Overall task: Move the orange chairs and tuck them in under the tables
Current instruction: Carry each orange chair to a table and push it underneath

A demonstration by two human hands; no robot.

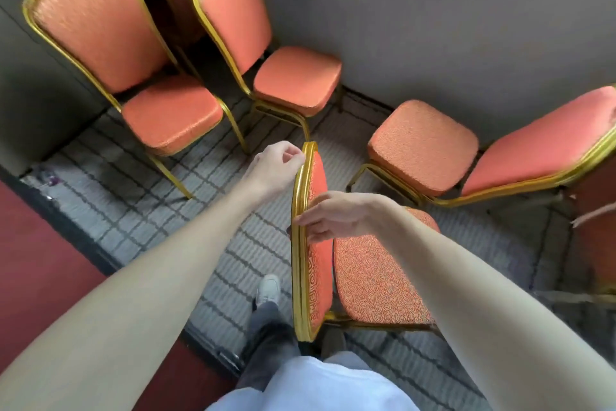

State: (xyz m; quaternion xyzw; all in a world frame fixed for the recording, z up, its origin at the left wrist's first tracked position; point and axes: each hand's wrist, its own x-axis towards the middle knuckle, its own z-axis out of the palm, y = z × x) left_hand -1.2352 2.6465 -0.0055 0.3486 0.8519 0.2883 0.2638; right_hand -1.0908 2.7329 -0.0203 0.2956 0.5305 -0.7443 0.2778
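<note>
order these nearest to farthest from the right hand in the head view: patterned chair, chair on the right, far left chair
1. patterned chair, centre, gripped by the right hand
2. chair on the right, right side
3. far left chair, upper left

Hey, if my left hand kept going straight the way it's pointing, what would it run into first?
Your left hand is touching the near chair's backrest frame, so that comes first; past it, probably the middle chair's front leg, though depth is unclear.
</note>
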